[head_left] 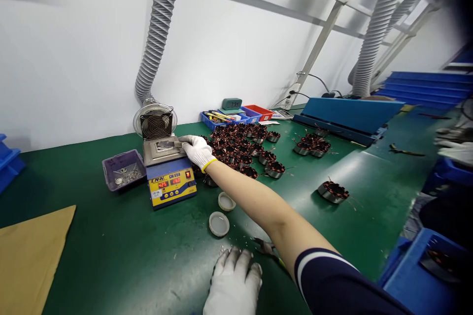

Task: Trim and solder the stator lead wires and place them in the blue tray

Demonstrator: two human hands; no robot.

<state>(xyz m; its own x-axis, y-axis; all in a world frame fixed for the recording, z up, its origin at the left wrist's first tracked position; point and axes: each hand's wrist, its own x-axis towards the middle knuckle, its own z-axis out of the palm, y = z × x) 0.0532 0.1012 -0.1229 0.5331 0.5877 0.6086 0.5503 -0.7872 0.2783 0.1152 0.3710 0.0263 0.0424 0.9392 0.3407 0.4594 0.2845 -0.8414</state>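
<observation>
My right hand (199, 151), in a white glove with a yellow cuff, reaches across the bench to the solder pot (172, 177). Its fingers are closed on a flat grey scraper-like blade (168, 144), which lies over the pot's metal top. My left hand (234, 278), also gloved, rests palm down on the green bench with its fingers apart and nothing in it. Just beyond it are two small round dishes, one white (219, 224) and one partly behind it (226, 202). Pliers (268, 247) lie beside it, partly hidden by my right arm.
A purple tray (107, 177) with metal scraps stands left of the pot. Many copper-wound stators (236, 142) crowd the bench behind my right arm; one stator (333, 191) sits apart. A fume hose (157, 34) rises behind the pot. Brown cardboard (33, 256) lies left.
</observation>
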